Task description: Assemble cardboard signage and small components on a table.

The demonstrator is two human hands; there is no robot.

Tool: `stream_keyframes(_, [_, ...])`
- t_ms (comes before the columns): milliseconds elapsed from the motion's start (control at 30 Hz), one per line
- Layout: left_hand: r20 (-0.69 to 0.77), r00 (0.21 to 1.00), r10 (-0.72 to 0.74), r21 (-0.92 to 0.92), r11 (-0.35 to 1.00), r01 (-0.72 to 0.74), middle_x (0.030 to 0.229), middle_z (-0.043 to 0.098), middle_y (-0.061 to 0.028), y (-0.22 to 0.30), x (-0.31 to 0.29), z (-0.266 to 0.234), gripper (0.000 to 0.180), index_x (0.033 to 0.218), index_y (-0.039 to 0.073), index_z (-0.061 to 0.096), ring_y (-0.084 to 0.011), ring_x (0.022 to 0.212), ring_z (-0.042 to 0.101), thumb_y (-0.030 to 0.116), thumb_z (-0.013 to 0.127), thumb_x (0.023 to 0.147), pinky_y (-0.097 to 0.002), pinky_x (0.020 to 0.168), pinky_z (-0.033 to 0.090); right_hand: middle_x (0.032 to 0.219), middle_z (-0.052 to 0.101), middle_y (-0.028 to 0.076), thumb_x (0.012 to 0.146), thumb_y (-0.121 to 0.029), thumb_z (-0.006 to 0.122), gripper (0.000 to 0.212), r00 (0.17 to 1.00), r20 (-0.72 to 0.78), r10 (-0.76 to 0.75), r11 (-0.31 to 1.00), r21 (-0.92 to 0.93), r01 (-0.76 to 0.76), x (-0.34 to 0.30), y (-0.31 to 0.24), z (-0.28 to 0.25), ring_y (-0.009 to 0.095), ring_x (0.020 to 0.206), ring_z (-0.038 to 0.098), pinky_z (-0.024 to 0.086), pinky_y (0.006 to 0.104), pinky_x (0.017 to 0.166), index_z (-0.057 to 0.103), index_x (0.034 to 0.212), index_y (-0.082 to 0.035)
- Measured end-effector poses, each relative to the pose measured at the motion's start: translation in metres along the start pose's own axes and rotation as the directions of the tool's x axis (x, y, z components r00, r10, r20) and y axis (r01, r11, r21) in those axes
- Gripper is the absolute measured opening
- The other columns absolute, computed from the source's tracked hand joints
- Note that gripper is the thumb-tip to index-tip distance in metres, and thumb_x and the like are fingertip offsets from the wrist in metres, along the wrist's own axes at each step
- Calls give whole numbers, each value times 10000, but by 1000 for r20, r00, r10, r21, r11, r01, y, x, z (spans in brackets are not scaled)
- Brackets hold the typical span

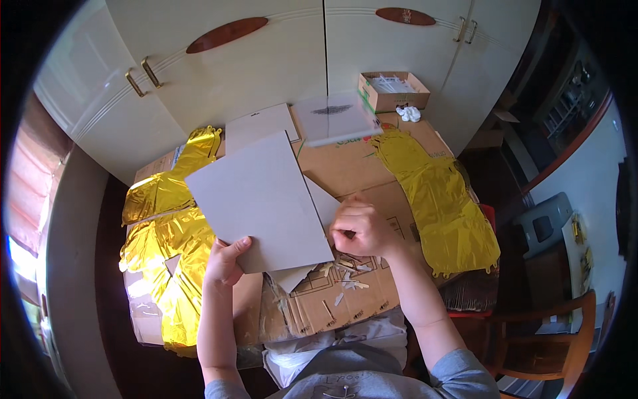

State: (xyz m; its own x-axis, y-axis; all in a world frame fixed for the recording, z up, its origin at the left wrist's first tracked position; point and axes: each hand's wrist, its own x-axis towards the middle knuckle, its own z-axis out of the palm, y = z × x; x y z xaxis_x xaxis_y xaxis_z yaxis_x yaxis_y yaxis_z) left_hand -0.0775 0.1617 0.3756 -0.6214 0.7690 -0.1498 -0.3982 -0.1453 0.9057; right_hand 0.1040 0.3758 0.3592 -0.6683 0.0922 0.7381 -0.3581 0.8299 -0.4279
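Observation:
My left hand (224, 261) grips the near left corner of a pale grey board (256, 199), thumb on its top face and fingers underneath. The board is tilted above the cardboard-covered table. At its right edge, my right hand (361, 228) is curled closed. Whatever its fingers hold, if anything, is hidden. Another pale sheet (322, 201) pokes out between the board and my right hand. Below the board's near edge lie several small torn scraps (351, 282) and a thin stick-like strip (328, 310).
Gold foil sheets lie left (169, 189) and right (448, 216) on the cardboard (312, 319). Behind are another pale board (262, 122), a clear plastic sheet (345, 130), an open box (404, 104) and a white crumpled item (409, 114). Cabinets (266, 73) border the far side; a wooden chair (585, 332) stands right.

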Motion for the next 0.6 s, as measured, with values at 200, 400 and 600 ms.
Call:
stream_keyframes(200, [124,947,296,317,893,-320,850,604,-26,-13,2,-2,189,912,8,584,-107,807,562,-16,626,730,-253,717,457,731,577,47,739,-107,597,106,911,-78,404,849,403,-342,4,-10,7,131,645,574,448,265,613,530,785,-39])
stream_keyframes(400, [183,937,297,324,882,-342,849,601,-14,-31,11,-8,154,896,6,596,-88,791,562,-33,597,746,-228,705,454,751,583,53,729,-39,628,140,898,-44,437,857,323,-402,1,-2,9,111,651,571,453,233,620,530,825,-11])
stream_keyframes(600, [260,921,290,329,870,-367,871,600,-18,-30,12,-11,173,903,10,597,-92,799,554,-34,618,738,-233,707,444,755,548,-6,743,-79,658,164,861,150,486,667,573,-477,-3,7,11,63,671,511,430,207,632,525,817,-20])
